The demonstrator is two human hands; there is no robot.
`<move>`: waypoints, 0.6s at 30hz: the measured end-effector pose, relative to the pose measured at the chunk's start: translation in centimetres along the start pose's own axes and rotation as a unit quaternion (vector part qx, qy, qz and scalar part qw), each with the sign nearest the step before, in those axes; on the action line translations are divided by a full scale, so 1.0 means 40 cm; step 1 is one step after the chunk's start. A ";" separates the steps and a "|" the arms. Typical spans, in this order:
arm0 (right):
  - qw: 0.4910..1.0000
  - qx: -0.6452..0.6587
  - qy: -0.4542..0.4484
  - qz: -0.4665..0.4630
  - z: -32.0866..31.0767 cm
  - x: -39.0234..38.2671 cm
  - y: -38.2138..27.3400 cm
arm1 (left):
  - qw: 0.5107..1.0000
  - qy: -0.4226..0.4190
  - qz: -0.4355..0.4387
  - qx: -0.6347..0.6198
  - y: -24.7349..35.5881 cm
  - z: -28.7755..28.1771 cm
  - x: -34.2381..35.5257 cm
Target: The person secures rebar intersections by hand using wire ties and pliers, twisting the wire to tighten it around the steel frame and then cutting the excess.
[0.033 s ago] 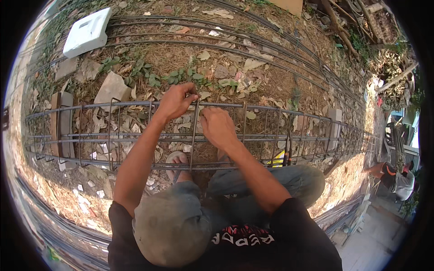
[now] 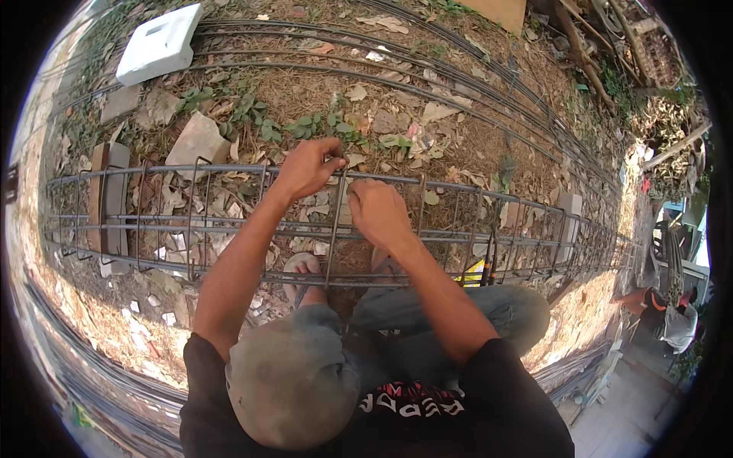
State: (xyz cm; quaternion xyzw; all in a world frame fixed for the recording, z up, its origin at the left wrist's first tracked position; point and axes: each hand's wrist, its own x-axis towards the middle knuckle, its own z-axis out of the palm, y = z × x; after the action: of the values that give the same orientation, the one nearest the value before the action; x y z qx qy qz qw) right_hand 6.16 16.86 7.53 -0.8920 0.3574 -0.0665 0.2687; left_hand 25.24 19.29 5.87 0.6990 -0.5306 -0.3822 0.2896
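Observation:
A long cage of steel reinforcing bars (image 2: 252, 223) with thin square stirrups runs across in front of me. My left hand (image 2: 309, 169) is closed at the far top bar, thumb and fingers pinched beside one stirrup (image 2: 337, 229). On that stirrup's other side, my right hand (image 2: 379, 212) has its fingers curled in close to the same crossing. Anything between the fingers of either hand is too small or hidden to make out. A dark tool with orange marks (image 2: 491, 258) stands against the cage on the right, beside a yellow item (image 2: 473, 273).
Blocks (image 2: 114, 200) (image 2: 566, 227) prop the cage near both ends. Loose bars (image 2: 305, 67) lie beyond it, with a white plastic stool (image 2: 159, 44) and a broken stone (image 2: 197, 142). My foot (image 2: 303, 267) is under the cage. Another person (image 2: 677, 328) is at far right.
The view has shifted slightly, moving the cage and hands a little to the right in the picture. Both hands stay at the same stirrup crossing, in nearly the same pose.

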 end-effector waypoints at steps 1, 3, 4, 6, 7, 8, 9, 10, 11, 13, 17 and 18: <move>1.000 0.007 -0.015 -0.017 -0.014 0.027 -0.010 | 1.000 0.013 -0.019 -0.001 -0.015 -0.009 -0.016; 0.992 -0.050 -0.114 -0.012 -0.061 0.093 -0.022 | 0.999 0.036 0.017 -0.004 -0.034 -0.010 -0.028; 0.992 -0.051 -0.117 -0.014 -0.078 0.121 -0.014 | 0.999 0.038 0.015 -0.007 -0.033 -0.004 -0.025; 0.980 -0.113 -0.156 -0.052 -0.101 0.168 0.003 | 0.999 0.036 0.019 -0.022 -0.032 0.006 -0.022; 0.980 -0.112 -0.159 -0.053 -0.109 0.179 0.010 | 0.999 0.031 0.015 -0.024 -0.032 0.008 -0.018; 0.979 -0.106 -0.165 -0.054 -0.116 0.188 0.015 | 0.999 0.030 0.013 -0.025 -0.036 0.007 -0.017; 0.978 -0.102 -0.171 -0.057 -0.123 0.192 0.021 | 0.998 0.016 0.036 -0.041 -0.036 0.005 -0.013; 0.978 -0.103 -0.173 -0.059 -0.127 0.190 0.026 | 0.997 0.002 0.060 -0.057 -0.036 0.006 -0.011; 0.978 -0.104 -0.173 -0.049 -0.130 0.186 0.029 | 0.997 0.002 0.059 -0.058 -0.035 0.010 -0.014; 0.979 -0.101 -0.173 -0.041 -0.128 0.181 0.031 | 0.987 -0.024 0.080 0.139 -0.025 0.014 -0.031; 0.985 -0.078 -0.138 -0.060 -0.119 0.173 0.032 | 0.976 -0.001 0.084 0.199 -0.012 0.042 -0.064; 0.987 -0.078 -0.116 -0.080 -0.117 0.169 0.035 | 0.976 -0.003 0.085 0.200 -0.009 0.043 -0.063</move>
State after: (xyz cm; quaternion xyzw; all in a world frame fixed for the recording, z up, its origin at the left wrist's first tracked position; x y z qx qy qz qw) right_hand 8.83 9.42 10.26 -0.9374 0.2556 0.0444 0.2322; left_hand 23.62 21.82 5.22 0.6943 -0.6545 -0.2440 0.1735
